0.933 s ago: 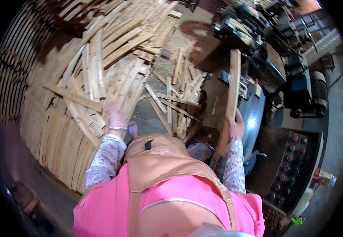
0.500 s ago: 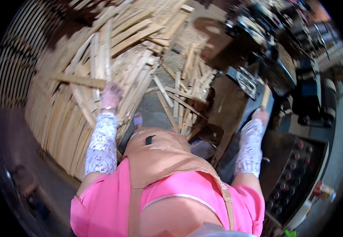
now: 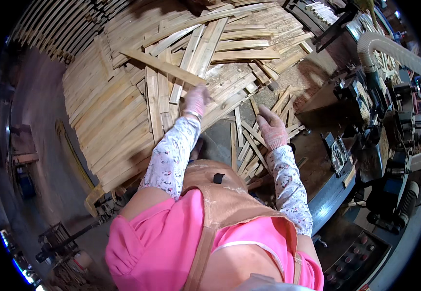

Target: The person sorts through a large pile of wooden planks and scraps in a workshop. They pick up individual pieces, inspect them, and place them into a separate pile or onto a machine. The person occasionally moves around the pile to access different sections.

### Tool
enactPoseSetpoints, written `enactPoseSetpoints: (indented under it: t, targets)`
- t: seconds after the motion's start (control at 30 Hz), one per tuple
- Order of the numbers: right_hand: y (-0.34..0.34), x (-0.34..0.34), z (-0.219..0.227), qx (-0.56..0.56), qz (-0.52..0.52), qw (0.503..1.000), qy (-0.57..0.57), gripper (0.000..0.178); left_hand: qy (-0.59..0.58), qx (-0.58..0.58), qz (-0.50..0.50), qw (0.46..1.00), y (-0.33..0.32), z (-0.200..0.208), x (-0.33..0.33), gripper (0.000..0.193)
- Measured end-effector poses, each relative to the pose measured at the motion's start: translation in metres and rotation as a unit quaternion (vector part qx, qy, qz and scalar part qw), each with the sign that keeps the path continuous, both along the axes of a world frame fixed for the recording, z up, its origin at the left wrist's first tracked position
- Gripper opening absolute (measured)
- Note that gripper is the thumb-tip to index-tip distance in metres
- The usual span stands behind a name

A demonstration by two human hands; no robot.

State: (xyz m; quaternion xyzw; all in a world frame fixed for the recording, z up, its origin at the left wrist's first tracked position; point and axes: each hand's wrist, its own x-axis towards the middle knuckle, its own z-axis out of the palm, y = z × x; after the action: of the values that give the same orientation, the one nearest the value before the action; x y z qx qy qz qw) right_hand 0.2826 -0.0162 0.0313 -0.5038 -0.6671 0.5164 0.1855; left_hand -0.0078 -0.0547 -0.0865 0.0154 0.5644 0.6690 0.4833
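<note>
My left hand [image 3: 197, 101], in a pale pinkish work glove, is closed on the near end of a wooden strip [image 3: 164, 67]. The strip slants away to the far left over the stack of boards [image 3: 108, 126]. Some fingers are hidden behind the palm. My right hand [image 3: 272, 130], gloved the same way, is held in the air right of the stack, fingers stretched out and nothing in them. Below it lie loose wood offcuts [image 3: 249, 140]. A short wood piece [image 3: 350, 177] rests by the edge of the blue machine table [image 3: 329, 203].
Metal fixture [image 3: 337, 153] sits on the machine table at my right. Beyond it stand machine parts and a ribbed hose [image 3: 389, 46]. A panel of round buttons [image 3: 353, 262] is at the lower right. Curved slats [image 3: 239, 46] lie atop the far stack.
My view has turned left. My right hand has come away from the machine table and let go of the short wood piece. My left hand still holds the strip.
</note>
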Motion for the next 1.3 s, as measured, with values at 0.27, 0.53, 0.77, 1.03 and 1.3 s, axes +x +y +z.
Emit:
enactPoseSetpoints:
  t: [0.27,0.53,0.77,1.03,1.3]
  targets:
    - [-0.031,-0.048,0.032,-0.187,-0.061,0.976,0.093,0.052,0.417,-0.020,-0.450,0.789,-0.113,0.057,0.135,0.075]
    - [-0.192,0.232,0.035,0.127,-0.398,0.906,-0.070,0.053,0.642,-0.406,-0.037,0.649,-0.214,-0.021,-0.040,0.094]
    - [-0.316,0.326,-0.013,0.115,-0.436,0.732,-0.511,0.040,0.531,-0.519,-0.041,0.669,-0.245,-0.053,-0.063,0.086]
    - [-0.099,0.421,-0.043,0.114,-0.492,0.694,-0.513,0.035,0.524,-0.119,-0.023,0.843,-0.149,0.054,-0.106,0.050]
    - [-0.006,0.071,-0.013,-0.130,-0.123,0.979,0.096,0.054,-0.080,0.284,-0.191,0.936,0.006,0.158,0.076,0.041]
